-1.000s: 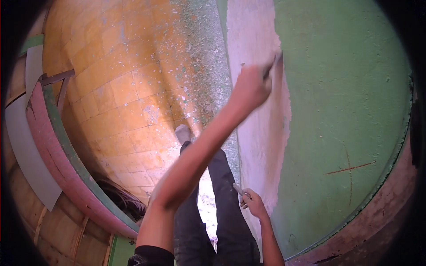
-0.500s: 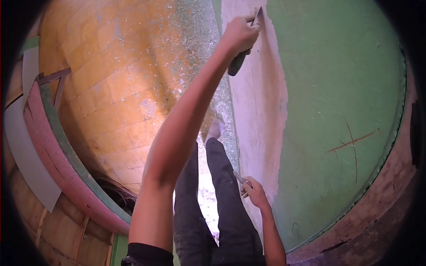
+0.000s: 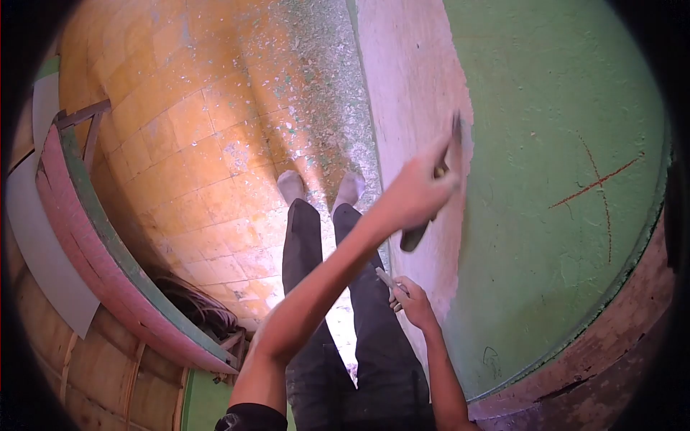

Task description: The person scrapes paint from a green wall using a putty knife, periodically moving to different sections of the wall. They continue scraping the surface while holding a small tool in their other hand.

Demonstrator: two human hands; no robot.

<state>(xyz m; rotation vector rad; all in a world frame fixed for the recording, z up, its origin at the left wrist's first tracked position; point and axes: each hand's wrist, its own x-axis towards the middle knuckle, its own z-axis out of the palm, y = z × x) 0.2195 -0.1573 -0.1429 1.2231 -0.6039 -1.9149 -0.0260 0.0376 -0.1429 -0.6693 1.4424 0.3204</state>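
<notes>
Left hand (image 3: 415, 195) mid-frame, fingers clamped round a scraper (image 3: 457, 144) pressed at the green paint (image 3: 560, 108) edge to get under it, while the right hand (image 3: 411, 303) lower down grips a small blade (image 3: 386, 279).

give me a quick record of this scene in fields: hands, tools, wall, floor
left hand: left hand raised, gripping a scraper, blade at the edge of the green paint
right hand: right hand lower, close to the wall, closed on a small tool
wall: green paint to the right, bare pale strip to the left, red cross mark on the green
floor: yellow tiles, paint flakes thick along the wall's foot
stance: feet on the tiles beside the wall
</notes>
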